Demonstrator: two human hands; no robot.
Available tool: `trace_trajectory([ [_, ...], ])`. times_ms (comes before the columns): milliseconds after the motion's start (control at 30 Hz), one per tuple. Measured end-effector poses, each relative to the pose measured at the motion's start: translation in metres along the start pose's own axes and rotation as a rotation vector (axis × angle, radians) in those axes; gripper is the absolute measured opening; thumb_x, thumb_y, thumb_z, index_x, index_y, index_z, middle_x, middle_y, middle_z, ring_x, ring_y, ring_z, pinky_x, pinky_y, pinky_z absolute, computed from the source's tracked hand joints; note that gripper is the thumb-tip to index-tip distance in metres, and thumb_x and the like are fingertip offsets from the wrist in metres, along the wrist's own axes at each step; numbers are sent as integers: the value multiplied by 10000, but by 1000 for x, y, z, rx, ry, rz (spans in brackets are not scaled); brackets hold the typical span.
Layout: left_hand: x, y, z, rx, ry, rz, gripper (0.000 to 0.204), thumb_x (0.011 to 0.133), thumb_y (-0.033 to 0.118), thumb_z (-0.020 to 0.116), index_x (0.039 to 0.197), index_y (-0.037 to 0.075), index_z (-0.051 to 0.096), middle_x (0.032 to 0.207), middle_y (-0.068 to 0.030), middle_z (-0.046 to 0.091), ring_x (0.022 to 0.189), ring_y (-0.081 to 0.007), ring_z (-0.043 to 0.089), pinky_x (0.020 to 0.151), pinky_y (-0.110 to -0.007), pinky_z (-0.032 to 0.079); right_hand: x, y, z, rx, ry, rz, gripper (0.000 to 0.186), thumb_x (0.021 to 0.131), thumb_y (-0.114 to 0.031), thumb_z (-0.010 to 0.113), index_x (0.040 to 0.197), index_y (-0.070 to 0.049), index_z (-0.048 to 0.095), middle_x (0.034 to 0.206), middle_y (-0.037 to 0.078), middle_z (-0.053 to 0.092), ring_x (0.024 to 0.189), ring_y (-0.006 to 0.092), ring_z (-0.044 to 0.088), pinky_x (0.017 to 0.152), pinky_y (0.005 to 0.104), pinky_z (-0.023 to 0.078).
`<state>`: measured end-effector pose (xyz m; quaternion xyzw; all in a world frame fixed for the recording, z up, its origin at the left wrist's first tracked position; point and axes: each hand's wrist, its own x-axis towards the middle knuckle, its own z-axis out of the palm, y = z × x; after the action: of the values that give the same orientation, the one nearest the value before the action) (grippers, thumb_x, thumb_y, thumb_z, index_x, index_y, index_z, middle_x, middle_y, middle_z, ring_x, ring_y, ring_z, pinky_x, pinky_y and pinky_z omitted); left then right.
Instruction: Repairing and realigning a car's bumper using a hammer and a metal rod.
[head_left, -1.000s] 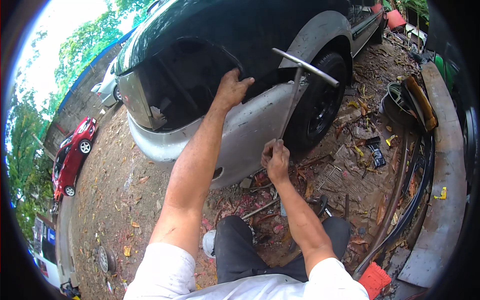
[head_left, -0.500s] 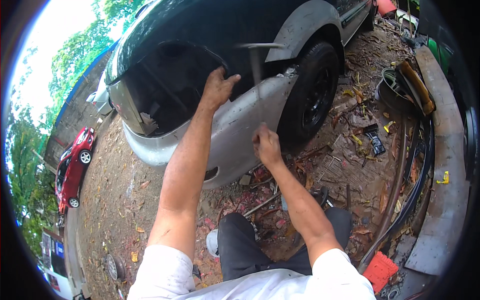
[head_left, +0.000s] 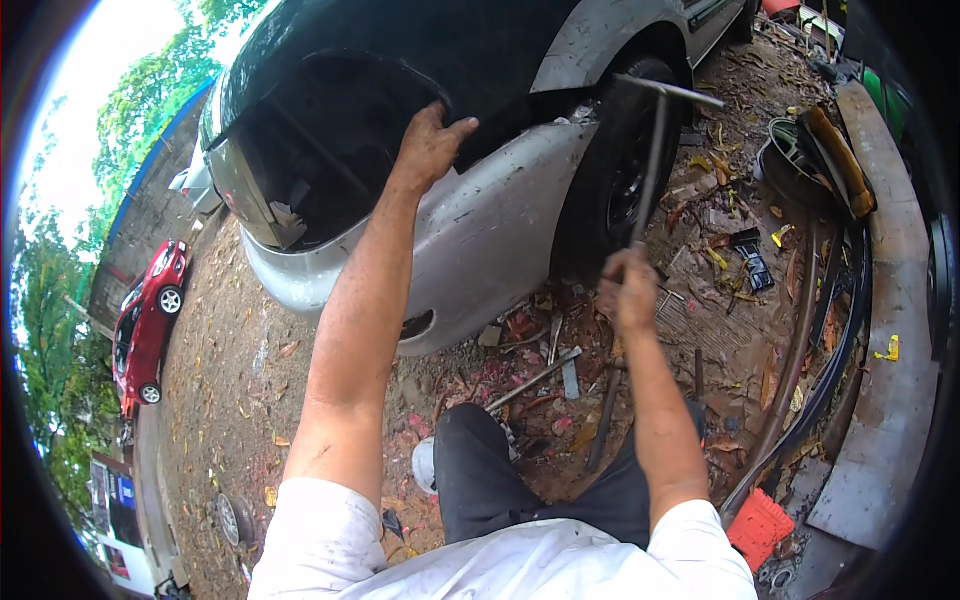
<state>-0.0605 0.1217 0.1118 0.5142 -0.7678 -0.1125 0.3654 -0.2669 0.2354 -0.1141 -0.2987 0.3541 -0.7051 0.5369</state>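
A silver-and-dark car [head_left: 490, 230] stands before me, with a large dark opening [head_left: 330, 150] in its corner where a lamp would sit. At the opening's right edge is my left hand [head_left: 430, 150], its fingers curled over the body panel edge and partly hidden, the thumb stuck out across the panel. My right hand [head_left: 630, 290] is closed round the lower handle of a hammer [head_left: 654, 170] with a long narrow head. The hammer is raised in front of the car's wheel [head_left: 630, 165], and its head looks apart from the bodywork.
Below the bumper lie a metal bar [head_left: 535, 380], leaves and scraps on the dirt. Farther right are a round bin-like container [head_left: 785, 165], long curved strips [head_left: 800, 380] and a grey metal sheet [head_left: 885, 300]. A red car [head_left: 150, 320] is parked far left.
My right hand has swung the hammer to the right, away from the panel and over the wheel. My left hand stays at the opening's edge.
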Motion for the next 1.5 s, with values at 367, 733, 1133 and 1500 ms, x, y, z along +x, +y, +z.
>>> trace_trajectory([
  [367, -4, 14, -7, 41, -24, -64, 552, 809, 280, 633, 1154, -126, 490, 1145, -274, 541, 1091, -326, 524, 935, -359, 386, -100, 80, -300, -1255, 638, 190, 639, 913, -495, 371, 820, 98, 590, 736, 270, 595, 766, 407, 585, 689, 456, 417],
  [733, -3, 11, -7, -66, -49, -127, 712, 834, 408, 592, 1244, -139, 393, 1283, -271, 443, 1226, -329, 410, 1014, -349, 309, -180, 176, -394, -1473, 767, 610, 510, 872, -406, 482, 1039, 65, 583, 982, 286, 586, 912, 423, 569, 795, 453, 441],
  [1133, -116, -6, -48, 416, 236, 236, 403, 776, 216, 665, 1066, -46, 567, 1102, -220, 569, 1041, -375, 541, 896, -388, 439, -224, 122, -337, -415, 708, 766, 536, 880, -381, 514, 1229, 23, 468, 1219, 162, 516, 1065, 284, 531, 899, 372, 427],
  [1500, -160, -47, -55, 601, 273, 281, 349, 708, 146, 682, 1002, -6, 573, 1236, -231, 456, 1178, -386, 405, 1025, -507, 261, -231, 33, -241, -543, 485, 536, 637, 944, -461, 339, 1275, 79, 411, 1286, 170, 467, 1153, 257, 470, 990, 315, 331],
])
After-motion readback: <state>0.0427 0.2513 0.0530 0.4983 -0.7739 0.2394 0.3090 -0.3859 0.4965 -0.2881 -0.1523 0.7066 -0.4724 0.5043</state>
